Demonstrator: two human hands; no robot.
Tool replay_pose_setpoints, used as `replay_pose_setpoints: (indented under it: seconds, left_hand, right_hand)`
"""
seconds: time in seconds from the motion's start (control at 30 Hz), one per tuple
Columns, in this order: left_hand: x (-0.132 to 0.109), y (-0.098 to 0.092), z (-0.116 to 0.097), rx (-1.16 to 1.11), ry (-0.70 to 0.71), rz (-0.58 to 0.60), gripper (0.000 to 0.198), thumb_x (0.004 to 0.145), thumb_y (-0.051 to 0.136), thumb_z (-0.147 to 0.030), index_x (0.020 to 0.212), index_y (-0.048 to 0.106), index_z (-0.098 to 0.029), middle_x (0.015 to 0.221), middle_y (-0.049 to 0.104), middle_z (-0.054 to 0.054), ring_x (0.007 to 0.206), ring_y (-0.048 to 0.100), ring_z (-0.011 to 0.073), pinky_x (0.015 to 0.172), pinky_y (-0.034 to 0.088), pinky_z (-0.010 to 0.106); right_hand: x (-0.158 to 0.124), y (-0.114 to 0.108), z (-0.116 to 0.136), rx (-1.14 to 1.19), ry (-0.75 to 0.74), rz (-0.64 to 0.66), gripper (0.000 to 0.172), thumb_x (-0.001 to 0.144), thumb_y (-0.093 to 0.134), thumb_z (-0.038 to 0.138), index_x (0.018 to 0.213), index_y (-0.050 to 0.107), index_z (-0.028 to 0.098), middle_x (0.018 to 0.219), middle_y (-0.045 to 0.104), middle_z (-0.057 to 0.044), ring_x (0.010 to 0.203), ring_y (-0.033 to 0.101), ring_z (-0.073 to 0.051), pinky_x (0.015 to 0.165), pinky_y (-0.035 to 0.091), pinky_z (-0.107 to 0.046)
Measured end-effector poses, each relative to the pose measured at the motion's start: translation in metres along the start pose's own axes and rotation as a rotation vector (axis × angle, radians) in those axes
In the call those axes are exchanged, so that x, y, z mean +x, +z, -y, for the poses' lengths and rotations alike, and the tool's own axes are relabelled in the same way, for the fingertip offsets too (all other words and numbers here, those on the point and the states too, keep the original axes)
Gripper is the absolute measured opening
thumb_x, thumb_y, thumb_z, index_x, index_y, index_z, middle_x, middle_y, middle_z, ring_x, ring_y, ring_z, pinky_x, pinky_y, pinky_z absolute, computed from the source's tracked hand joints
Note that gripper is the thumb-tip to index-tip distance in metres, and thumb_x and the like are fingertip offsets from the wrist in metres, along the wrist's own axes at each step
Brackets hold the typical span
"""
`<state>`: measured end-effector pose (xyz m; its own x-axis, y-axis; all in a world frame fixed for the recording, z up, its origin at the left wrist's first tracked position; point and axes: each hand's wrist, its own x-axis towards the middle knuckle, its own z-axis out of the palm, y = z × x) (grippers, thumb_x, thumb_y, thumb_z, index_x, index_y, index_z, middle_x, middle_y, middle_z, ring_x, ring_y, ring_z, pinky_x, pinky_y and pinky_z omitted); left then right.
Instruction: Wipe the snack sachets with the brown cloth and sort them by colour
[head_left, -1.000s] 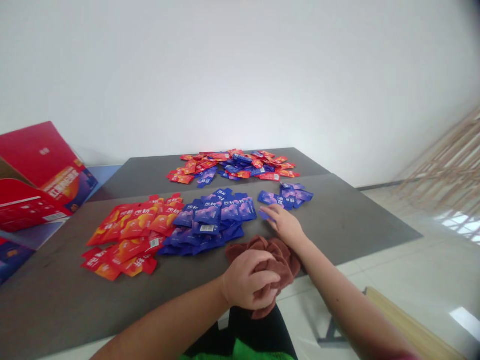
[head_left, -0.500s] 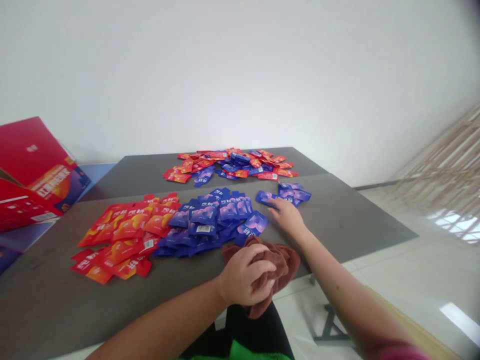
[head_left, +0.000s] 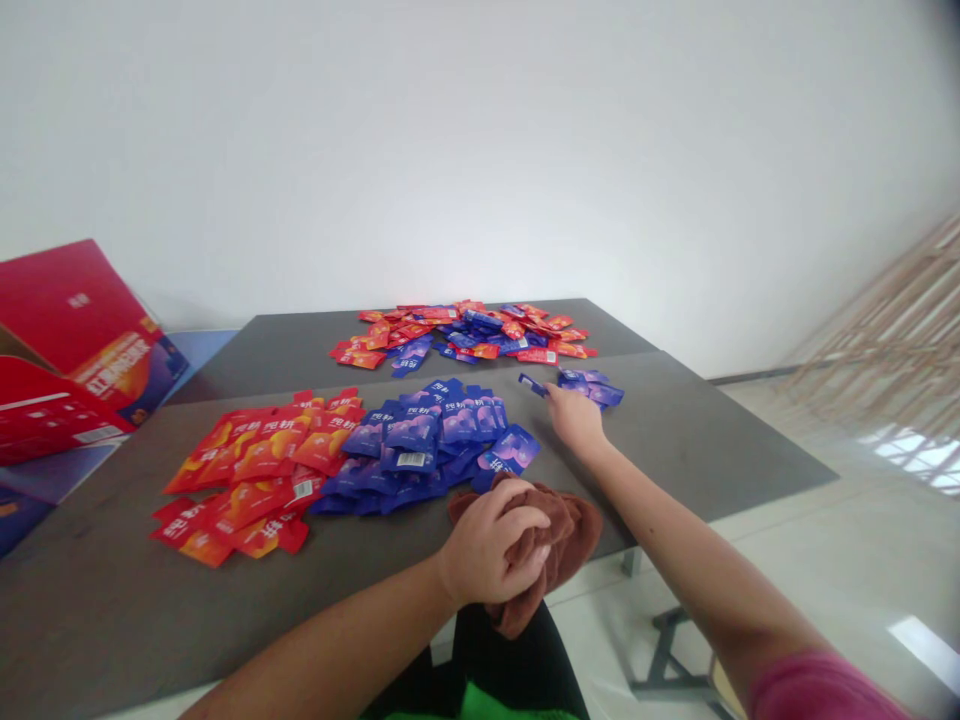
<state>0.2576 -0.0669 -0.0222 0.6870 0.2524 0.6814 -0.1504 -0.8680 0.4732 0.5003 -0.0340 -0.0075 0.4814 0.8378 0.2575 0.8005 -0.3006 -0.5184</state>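
My left hand (head_left: 496,545) is closed around a bunched brown cloth (head_left: 577,540) at the table's near edge. Farther out, my right hand (head_left: 576,418) pinches a blue packet (head_left: 532,384), which is tipped up and partly hidden by the fingers. Just beyond that hand lie a few more blue packets (head_left: 596,386). Left of it is a heap of blue packets (head_left: 420,440), with one packet (head_left: 511,452) at the heap's right side near the cloth. Red and orange packets (head_left: 262,460) are piled beside the blue heap, farther left.
A mixed pile of red and blue packets (head_left: 465,332) lies at the back of the grey table (head_left: 697,440), near the wall. An open red carton (head_left: 75,340) stands at the left. Below the table's right side is a metal stool frame (head_left: 667,650).
My right hand has closed on the blue packet that lay flat under its fingertips, and the packet is now tipped up. My left hand keeps hold of the cloth.
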Motion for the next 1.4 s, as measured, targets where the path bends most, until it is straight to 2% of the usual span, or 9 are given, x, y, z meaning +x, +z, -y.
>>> replay_pose_setpoints:
  seconds: [0.17, 0.33, 0.43, 0.57, 0.7, 0.83, 1.0, 1.17, 1.4]
  left_hand:
    - [0.004, 0.000, 0.001, -0.074, -0.181, -0.070, 0.025, 0.084, 0.053, -0.020, 0.109, 0.049, -0.021, 0.116, 0.049, 0.011, 0.113, 0.052, 0.0234, 0.096, 0.044, 0.040]
    - [0.007, 0.000, 0.006, -0.218, -0.319, -0.200, 0.018, 0.092, 0.046, -0.027, 0.110, 0.046, -0.023, 0.121, 0.045, 0.010, 0.116, 0.048, 0.0218, 0.102, 0.038, 0.042]
    - [0.008, 0.001, 0.000, -0.305, -0.367, -0.251, 0.018, 0.095, 0.042, -0.033, 0.110, 0.044, -0.024, 0.120, 0.046, 0.008, 0.117, 0.048, 0.0216, 0.103, 0.037, 0.042]
    - [0.012, 0.009, -0.019, -0.388, -0.413, -0.221, 0.022, 0.096, 0.037, -0.037, 0.114, 0.041, -0.025, 0.121, 0.046, 0.008, 0.116, 0.048, 0.0205, 0.101, 0.040, 0.039]
    - [0.025, 0.022, -0.033, -0.293, -0.429, -0.113, 0.023, 0.095, 0.041, -0.038, 0.113, 0.048, -0.026, 0.120, 0.050, 0.007, 0.115, 0.046, 0.0211, 0.102, 0.037, 0.040]
    - [0.038, 0.028, -0.033, -0.248, -0.458, 0.137, 0.027, 0.093, 0.045, -0.038, 0.114, 0.056, -0.025, 0.118, 0.056, 0.007, 0.118, 0.045, 0.0232, 0.106, 0.034, 0.043]
    - [0.036, 0.023, -0.020, -0.413, -0.459, 0.117, 0.038, 0.096, 0.038, -0.034, 0.130, 0.046, -0.020, 0.134, 0.048, 0.011, 0.122, 0.047, 0.0201, 0.106, 0.035, 0.035]
    - [0.034, 0.015, -0.012, -0.568, -0.540, 0.169, 0.030, 0.097, 0.035, -0.035, 0.086, 0.057, -0.017, 0.079, 0.059, 0.001, 0.071, 0.055, 0.0134, 0.072, 0.045, 0.027]
    - [0.033, 0.013, -0.009, -0.497, -0.440, 0.186, 0.031, 0.095, 0.038, -0.032, 0.074, 0.055, -0.017, 0.076, 0.059, 0.003, 0.079, 0.056, 0.0168, 0.079, 0.043, 0.029]
  right_hand:
    - [-0.061, -0.030, 0.022, 0.673, 0.095, -0.031, 0.039, 0.089, 0.050, 0.043, 0.112, 0.066, 0.017, 0.095, 0.073, -0.006, 0.083, 0.067, -0.022, 0.077, 0.053, -0.036]
    - [-0.133, -0.049, 0.026, 1.406, 0.301, 0.310, 0.032, 0.074, 0.072, 0.042, 0.097, 0.072, 0.021, 0.100, 0.073, -0.008, 0.086, 0.068, -0.024, 0.078, 0.054, -0.039]
    - [-0.163, -0.048, 0.027, 1.355, 0.202, 0.521, 0.028, 0.074, 0.073, 0.040, 0.095, 0.074, 0.023, 0.130, 0.060, -0.008, 0.116, 0.057, -0.028, 0.094, 0.047, -0.045]
    - [-0.185, -0.049, 0.032, 1.127, 0.060, 0.531, 0.015, 0.079, 0.069, 0.037, 0.084, 0.076, 0.025, 0.136, 0.054, -0.004, 0.136, 0.036, -0.026, 0.110, 0.031, -0.045]
    - [-0.197, -0.053, 0.032, 1.123, 0.158, 0.516, 0.016, 0.080, 0.068, 0.037, 0.080, 0.077, 0.023, 0.106, 0.068, -0.005, 0.100, 0.060, -0.023, 0.088, 0.048, -0.036]
    - [-0.209, -0.060, 0.023, 1.256, 0.487, 0.479, 0.020, 0.076, 0.073, 0.038, 0.081, 0.077, 0.019, 0.073, 0.069, -0.002, 0.066, 0.058, -0.013, 0.064, 0.046, -0.023]
    - [-0.203, -0.076, 0.011, 1.341, 0.709, 0.234, 0.022, 0.074, 0.075, 0.038, 0.086, 0.074, 0.020, 0.078, 0.071, -0.002, 0.068, 0.060, -0.012, 0.063, 0.046, -0.020]
    - [-0.184, -0.068, 0.019, 1.288, 0.686, 0.057, 0.029, 0.072, 0.076, 0.042, 0.089, 0.073, 0.018, 0.084, 0.073, -0.003, 0.072, 0.062, -0.014, 0.069, 0.048, -0.022]
    - [-0.179, -0.038, 0.039, 1.200, 0.625, -0.009, 0.030, 0.073, 0.073, 0.047, 0.085, 0.071, 0.020, 0.074, 0.069, 0.001, 0.066, 0.058, -0.014, 0.065, 0.047, -0.025]
